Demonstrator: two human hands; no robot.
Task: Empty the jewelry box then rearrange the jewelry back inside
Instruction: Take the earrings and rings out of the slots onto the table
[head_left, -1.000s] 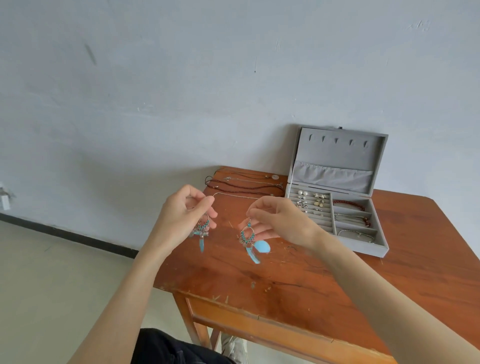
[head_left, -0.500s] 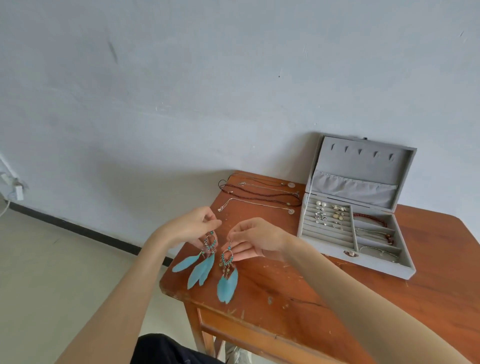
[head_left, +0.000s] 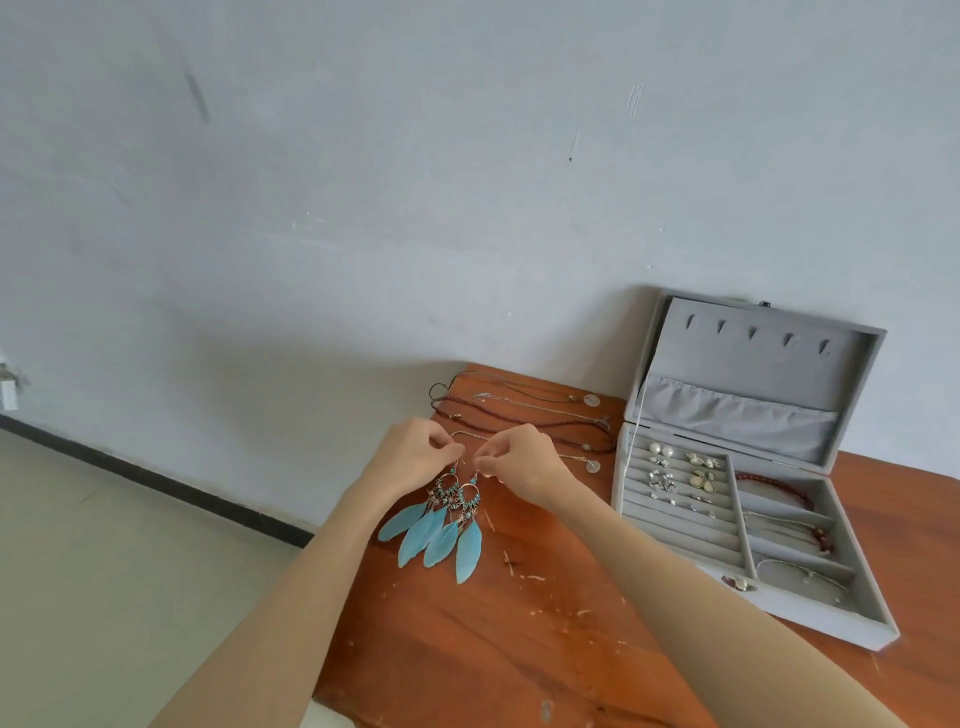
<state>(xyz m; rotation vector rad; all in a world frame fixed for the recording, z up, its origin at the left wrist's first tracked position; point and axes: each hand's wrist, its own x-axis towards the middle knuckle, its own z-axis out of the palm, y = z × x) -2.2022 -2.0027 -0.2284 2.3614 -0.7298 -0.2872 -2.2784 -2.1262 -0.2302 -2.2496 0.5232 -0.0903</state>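
Two blue feather earrings lie close together on the wooden table. My left hand pinches the hook of the left feather earring. My right hand pinches the hook of the right feather earring. Their feathers rest flat on the wood, pointing toward me. The grey jewelry box stands open at the right, with small earrings in its ring rolls and a red bracelet and thin chains in its side compartments.
Several necklaces lie stretched out on the table's far left corner, just behind my hands. The table's left edge is close to the feathers. A grey wall rises behind the table and the box lid leans near it.
Both hands have lowered the feather earrings from the air onto the table and brought them side by side. The camera view has shifted left and down.
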